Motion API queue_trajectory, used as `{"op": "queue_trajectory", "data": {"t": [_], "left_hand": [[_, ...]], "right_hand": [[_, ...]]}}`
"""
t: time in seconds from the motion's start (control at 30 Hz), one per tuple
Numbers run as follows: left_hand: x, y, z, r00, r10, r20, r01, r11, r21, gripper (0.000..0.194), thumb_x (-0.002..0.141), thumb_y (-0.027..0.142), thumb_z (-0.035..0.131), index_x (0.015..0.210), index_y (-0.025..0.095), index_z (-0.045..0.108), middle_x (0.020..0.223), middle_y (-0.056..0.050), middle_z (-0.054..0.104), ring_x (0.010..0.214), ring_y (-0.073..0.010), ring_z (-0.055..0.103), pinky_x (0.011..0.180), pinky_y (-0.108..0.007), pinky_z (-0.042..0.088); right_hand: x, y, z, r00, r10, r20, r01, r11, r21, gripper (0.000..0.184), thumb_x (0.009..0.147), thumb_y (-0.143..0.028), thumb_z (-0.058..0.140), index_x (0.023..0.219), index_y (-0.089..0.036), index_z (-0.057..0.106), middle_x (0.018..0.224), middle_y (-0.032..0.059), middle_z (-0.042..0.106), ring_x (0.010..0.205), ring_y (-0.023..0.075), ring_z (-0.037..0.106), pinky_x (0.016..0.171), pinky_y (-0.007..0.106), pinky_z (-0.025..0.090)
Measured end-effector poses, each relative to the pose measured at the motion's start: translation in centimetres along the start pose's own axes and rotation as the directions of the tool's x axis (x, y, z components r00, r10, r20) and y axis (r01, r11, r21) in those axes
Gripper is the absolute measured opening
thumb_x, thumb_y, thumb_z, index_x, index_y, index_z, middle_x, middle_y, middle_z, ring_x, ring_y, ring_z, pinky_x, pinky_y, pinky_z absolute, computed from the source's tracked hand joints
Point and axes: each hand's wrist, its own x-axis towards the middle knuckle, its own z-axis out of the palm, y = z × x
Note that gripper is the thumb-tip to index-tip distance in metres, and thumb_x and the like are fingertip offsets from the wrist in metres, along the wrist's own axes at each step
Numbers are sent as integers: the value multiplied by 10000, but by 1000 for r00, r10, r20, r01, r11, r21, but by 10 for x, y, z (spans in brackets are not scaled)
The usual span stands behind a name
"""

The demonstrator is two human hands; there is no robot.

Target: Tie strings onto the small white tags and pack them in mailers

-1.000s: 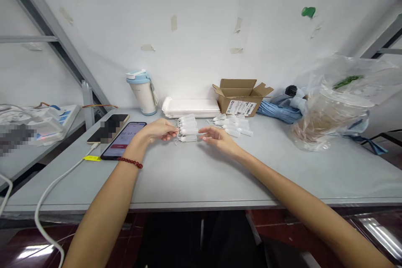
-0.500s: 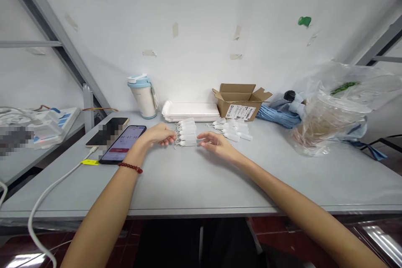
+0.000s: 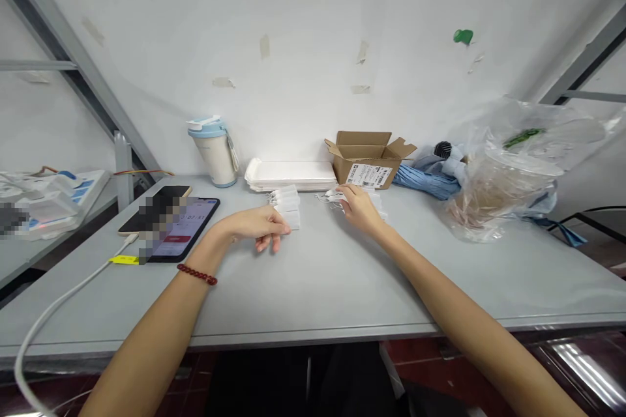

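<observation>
Small white tags with thin strings lie in two groups on the grey table. In the left group, the tags [image 3: 285, 197] overlap in a column. My left hand [image 3: 259, 227] is at the near end of this column, its forefinger and thumb closed at the edge of the nearest white tag [image 3: 292, 219]; its other fingers curl loosely below. My right hand [image 3: 360, 208] reaches over the right group of tags [image 3: 335, 195] and hides much of it. Its fingers and thumb are apart, touching or just above the tags.
Behind the tags are a stack of white trays or folders [image 3: 293, 172] and an open cardboard box [image 3: 366, 163]. A tumbler [image 3: 215, 153] and two phones [image 3: 188, 228] are at left, with a charging cable [image 3: 68, 303]. Blue cloth [image 3: 428, 181] and a plastic-wrapped container [image 3: 499, 189] are at right.
My right hand has moved from the left column to the right group of tags. My left hand has shifted from the string ends to the column's near end. The view has turned slightly.
</observation>
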Motion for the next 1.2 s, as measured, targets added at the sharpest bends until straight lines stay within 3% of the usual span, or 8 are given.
{"op": "queue_trajectory", "data": {"t": [0.23,0.37,0.63,0.8,0.9,1.03,1.1,1.2], "left_hand": [[3,-4,0,1000,-21,-9,21,1000,-18,296,748,424,606,697,133,607,594,-61,672,357,-89,483,396,-220,349],[2,-2,0,1000,-9,-13,9,1000,-13,350,753,440,601,575,143,548,592,-65,670,354,-80,482,399,-218,357],[4,-3,1,999,-45,-4,45,999,-29,346,788,440,570,596,159,505,536,-48,647,337,-104,505,367,-217,376],[3,-2,1,999,-50,3,50,998,-27,297,796,414,573,688,137,572,540,-50,647,339,-104,501,366,-217,355],[4,1,-1,990,14,-144,-29,994,-105,244,804,341,580,906,124,620,558,-10,634,343,-69,461,391,-199,337],[5,3,-3,883,48,-467,-198,940,-277,251,810,254,576,1021,120,595,583,26,587,376,-36,402,408,-181,312],[6,4,-1,865,52,-500,-237,919,-315,265,810,255,583,1037,119,591,594,25,578,386,-39,395,402,-184,302],[9,5,4,881,100,-462,-262,916,-303,267,822,309,585,1007,118,606,617,17,576,385,-42,398,400,-199,310]], "right_hand": [[-2,-1,7,990,-23,136,65,946,-317,293,888,-127,417,1136,-150,571,1206,156,586,1132,285,454,893,420,320],[-1,-3,9,989,-6,151,58,937,-346,315,891,-115,399,1162,-144,557,1189,163,596,1126,287,458,888,426,307],[0,-8,3,990,-73,120,110,932,-345,458,787,55,332,1110,-156,579,1097,130,636,1049,254,491,912,421,258],[-2,-16,0,999,-27,-36,22,991,-129,290,892,-105,380,1082,-172,588,1099,122,646,1056,251,518,898,390,302],[-4,-25,-4,991,61,-117,-43,987,152,235,910,-240,430,1071,-177,589,1073,113,658,1011,244,566,847,360,378],[-7,-42,-13,974,181,-133,-101,882,461,262,893,-375,458,1011,-191,601,1001,79,681,894,212,622,730,314,443],[-9,-50,-18,971,218,-94,-131,822,554,275,885,-410,462,972,-192,605,940,63,687,849,197,643,686,293,443],[-10,-61,-25,975,220,-35,-146,748,647,264,883,-410,469,928,-186,601,895,45,680,813,177,668,673,269,435]]}}
